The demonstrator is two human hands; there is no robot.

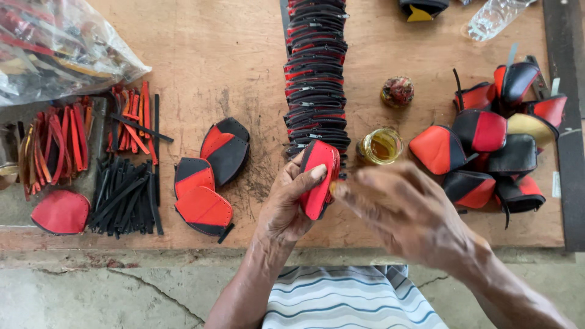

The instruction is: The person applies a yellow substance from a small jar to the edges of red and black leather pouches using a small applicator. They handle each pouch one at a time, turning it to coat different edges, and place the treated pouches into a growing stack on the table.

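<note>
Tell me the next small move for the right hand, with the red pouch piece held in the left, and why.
Probably bring the right hand to the edge of the red pouch piece. The left hand holds that piece upright, thumb across its face, while the right is blurred, open and empty beside it. The small jar of yellow liquid stands just behind, so a dab from it may come first.

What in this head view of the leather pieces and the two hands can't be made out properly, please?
- Right hand: motion-blurred; whether its fingertips touch or hold anything is unclear.
- Red and black piece in the left hand: its near side is hidden by the fingers.
- Clear plastic bag: cut off by the top-left edges; contents smeared by glare.
- Clear bottle: cut off by the top edge.
- Small jar: its yellowish contents can't be identified.
</note>
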